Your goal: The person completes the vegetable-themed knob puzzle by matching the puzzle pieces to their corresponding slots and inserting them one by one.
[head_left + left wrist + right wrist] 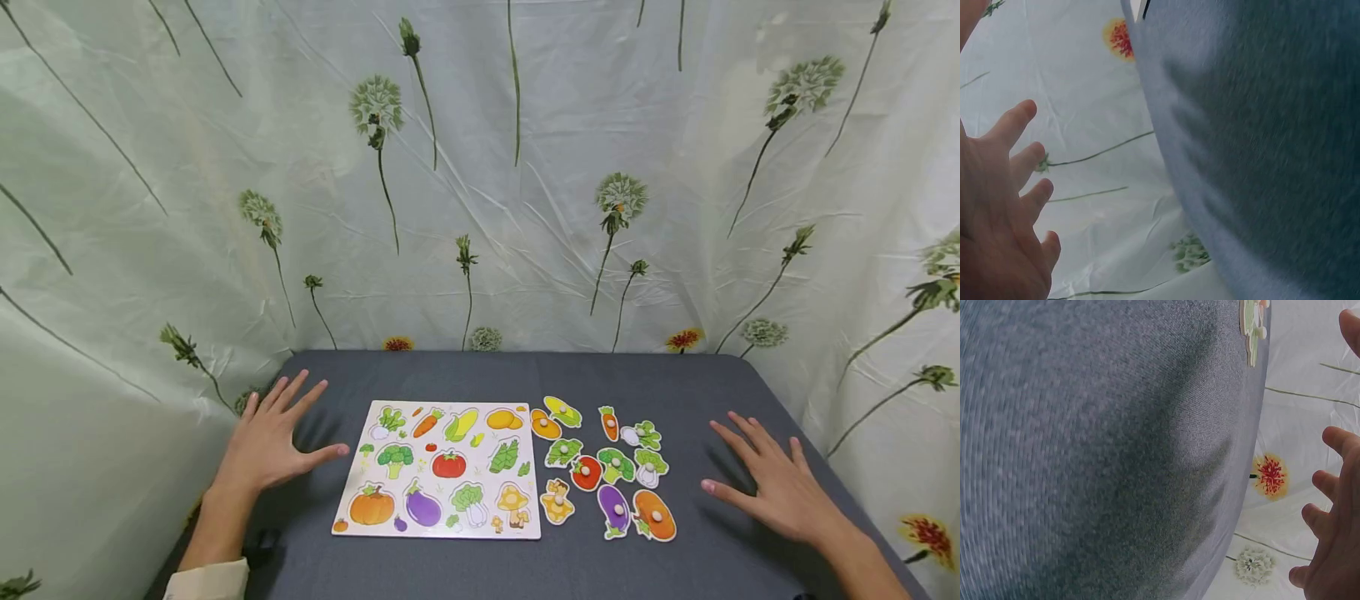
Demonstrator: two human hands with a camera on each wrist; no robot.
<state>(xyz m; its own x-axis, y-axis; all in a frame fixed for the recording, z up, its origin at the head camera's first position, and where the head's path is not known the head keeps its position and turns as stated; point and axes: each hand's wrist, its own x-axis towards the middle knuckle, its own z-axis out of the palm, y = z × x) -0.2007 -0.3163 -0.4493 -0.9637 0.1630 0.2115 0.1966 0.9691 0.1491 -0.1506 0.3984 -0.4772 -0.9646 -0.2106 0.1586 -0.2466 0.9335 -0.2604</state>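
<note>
My left hand [267,444] is spread wide over the table, left of a white vegetable puzzle board [435,533], and holds nothing. The board lies flat, with printed pictures of vegetables in rows. Just right of it lie several loose knobbed pieces, among them an eggplant [615,512], a pumpkin [655,515], a tomato [586,472], a mushroom [557,502], a carrot [609,423] and a corn [562,411]. To the right of these pieces, my right hand [776,482] hovers with its fingers spread, also holding nothing. Both wrist views show the fingers apart from any piece.
A dark grey cloth [450,575] covers the table. Behind it and along both sides hangs a pale curtain [480,200] printed with dandelions. More pieces, such as a broccoli [617,465] and a radish [642,434], sit close together in the loose group.
</note>
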